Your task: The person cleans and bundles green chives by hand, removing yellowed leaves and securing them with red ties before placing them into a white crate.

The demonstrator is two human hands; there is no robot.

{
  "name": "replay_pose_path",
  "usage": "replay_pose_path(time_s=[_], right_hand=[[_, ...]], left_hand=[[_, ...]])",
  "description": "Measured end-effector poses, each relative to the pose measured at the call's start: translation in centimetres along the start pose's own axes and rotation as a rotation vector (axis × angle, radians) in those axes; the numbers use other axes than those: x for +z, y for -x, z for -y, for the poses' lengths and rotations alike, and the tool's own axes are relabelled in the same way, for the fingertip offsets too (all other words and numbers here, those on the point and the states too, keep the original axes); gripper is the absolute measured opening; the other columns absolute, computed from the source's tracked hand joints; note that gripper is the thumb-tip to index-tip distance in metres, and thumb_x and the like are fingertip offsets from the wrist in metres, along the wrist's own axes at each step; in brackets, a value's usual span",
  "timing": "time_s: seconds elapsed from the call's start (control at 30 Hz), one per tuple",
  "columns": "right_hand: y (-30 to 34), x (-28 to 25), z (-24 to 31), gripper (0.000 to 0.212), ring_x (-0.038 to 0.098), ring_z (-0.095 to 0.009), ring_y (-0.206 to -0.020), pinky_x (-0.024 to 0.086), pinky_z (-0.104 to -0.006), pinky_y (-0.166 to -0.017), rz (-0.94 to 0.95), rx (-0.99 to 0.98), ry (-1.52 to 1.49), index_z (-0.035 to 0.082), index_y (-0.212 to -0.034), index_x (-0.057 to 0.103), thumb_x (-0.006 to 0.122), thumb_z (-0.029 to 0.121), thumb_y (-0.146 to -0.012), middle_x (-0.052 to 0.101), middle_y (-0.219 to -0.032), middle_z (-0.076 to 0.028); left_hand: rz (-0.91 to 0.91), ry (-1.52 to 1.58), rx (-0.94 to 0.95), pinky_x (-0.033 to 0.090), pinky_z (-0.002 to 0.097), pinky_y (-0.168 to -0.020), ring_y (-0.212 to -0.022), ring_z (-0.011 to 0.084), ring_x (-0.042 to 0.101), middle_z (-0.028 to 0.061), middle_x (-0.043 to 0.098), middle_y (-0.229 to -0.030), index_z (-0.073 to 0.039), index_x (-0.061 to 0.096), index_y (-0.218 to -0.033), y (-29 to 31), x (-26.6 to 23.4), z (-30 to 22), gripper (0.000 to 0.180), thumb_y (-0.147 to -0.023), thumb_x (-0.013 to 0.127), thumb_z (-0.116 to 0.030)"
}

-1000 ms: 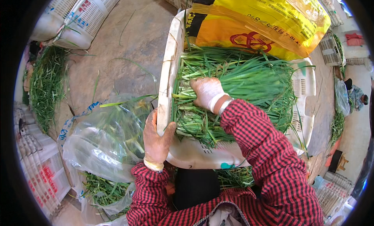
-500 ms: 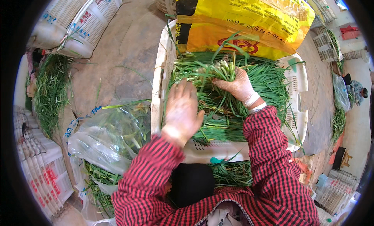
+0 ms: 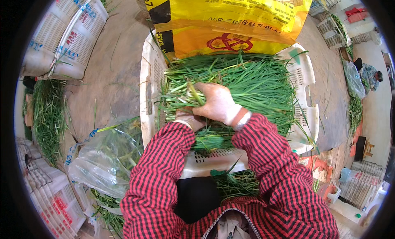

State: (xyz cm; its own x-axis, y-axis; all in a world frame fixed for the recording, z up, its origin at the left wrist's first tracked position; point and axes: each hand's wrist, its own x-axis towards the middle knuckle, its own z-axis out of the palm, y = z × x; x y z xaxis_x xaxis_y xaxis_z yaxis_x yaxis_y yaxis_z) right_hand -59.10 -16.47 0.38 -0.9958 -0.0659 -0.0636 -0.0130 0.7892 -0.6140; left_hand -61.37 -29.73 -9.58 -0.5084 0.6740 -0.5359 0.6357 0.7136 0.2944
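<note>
Long green chives [image 3: 263,84] with pale stem ends fill a white plastic crate [image 3: 310,111] in front of me. Both my hands wear thin whitish gloves and are low among the chives at the crate's left half. My right hand [image 3: 220,103] is closed over a bunch of chives [image 3: 185,94], its fingers curled round the pale stems. My left hand [image 3: 190,118] is just below and left of it, against the underside of the same bunch. Its fingers are hidden under the stems and my right hand.
A yellow printed bag [image 3: 242,20] stands at the crate's far side. To the left, a clear plastic bag [image 3: 103,160] holds more greens, near stacked white crates [image 3: 78,37] and a heap of chives [image 3: 48,115]. Another person [image 3: 371,74] is at far right.
My left hand, flat over the crate's left side before, has gone down beneath the bunch. My right hand has turned over and moved left. The whole view has shifted slightly.
</note>
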Motion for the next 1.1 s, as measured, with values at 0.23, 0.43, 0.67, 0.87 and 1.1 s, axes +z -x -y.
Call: replay_pose_path(time_s=[0.23, 0.43, 0.67, 0.87, 1.1], right_hand=[[13.6, -16.8, -0.1, 0.045, 0.065, -0.015, -0.101, 0.053, -0.0337, -0.090, -0.522, 0.263, -0.664, 0.005, -0.121, 0.061, 0.070, 0.003, -0.077, 0.068, -0.111, -0.003], [30.5, -31.5, 3.3, 0.053, 0.048, -0.034, -0.132, 0.031, -0.0520, -0.118, -1.021, -0.227, -0.948, 0.005, -0.136, 0.047, 0.064, 0.028, -0.092, 0.055, -0.132, -0.018], [38.9, -30.8, 8.2, 0.054, 0.057, -0.028, -0.118, 0.041, -0.0448, -0.109, -1.263, -0.058, -0.735, 0.001, -0.139, 0.045, 0.061, 0.027, -0.094, 0.060, -0.126, -0.018], [37.2, -24.2, 17.7, 0.050, 0.056, -0.024, -0.122, 0.040, -0.0397, -0.109, -0.939, -0.205, -0.529, -0.002, -0.137, 0.050, 0.060, 0.021, -0.095, 0.058, -0.134, -0.015], [41.3, -21.6, 21.2, 0.127, 0.035, -0.027, -0.142, 0.030, -0.0407, -0.116, -0.586, -0.173, 0.217, 0.007, -0.160, 0.007, 0.086, 0.047, -0.069, 0.026, -0.160, -0.011]], left_hand=[[-0.053, -0.057, -0.176, 0.015, 0.0535, -0.122, -0.153, 0.0262, 0.012, 0.0094, 0.010, -0.166, -0.013, 0.005, -0.159, 0.0, -1.1, -1.0, 0.123, -0.071, 0.078, -0.058], [-0.084, -0.056, -0.195, 0.014, 0.0528, -0.122, -0.153, 0.0259, 0.010, 0.0109, 0.008, -0.166, -0.012, 0.005, -0.159, 0.8, -0.5, -1.7, 0.123, -0.071, 0.079, -0.055], [-0.547, 0.923, 0.475, 0.019, 0.0383, -0.122, -0.150, 0.0310, 0.021, 0.0217, 0.027, -0.160, 0.000, 0.027, -0.153, 13.9, -10.2, -14.2, 0.101, -0.081, 0.077, -0.048], [-0.982, 0.842, 1.240, 0.023, 0.0447, -0.119, -0.143, 0.0417, 0.029, 0.0231, 0.029, -0.156, 0.003, 0.009, -0.155, 26.9, -12.6, -32.5, 0.129, -0.065, 0.091, -0.037], [-0.596, 2.150, 1.148, 0.050, 0.0349, -0.097, -0.109, 0.0169, 0.061, 0.0056, 0.063, -0.125, -0.005, 0.042, -0.142, 31.4, -8.3, -36.5, 0.071, -0.082, 0.078, -0.006]])
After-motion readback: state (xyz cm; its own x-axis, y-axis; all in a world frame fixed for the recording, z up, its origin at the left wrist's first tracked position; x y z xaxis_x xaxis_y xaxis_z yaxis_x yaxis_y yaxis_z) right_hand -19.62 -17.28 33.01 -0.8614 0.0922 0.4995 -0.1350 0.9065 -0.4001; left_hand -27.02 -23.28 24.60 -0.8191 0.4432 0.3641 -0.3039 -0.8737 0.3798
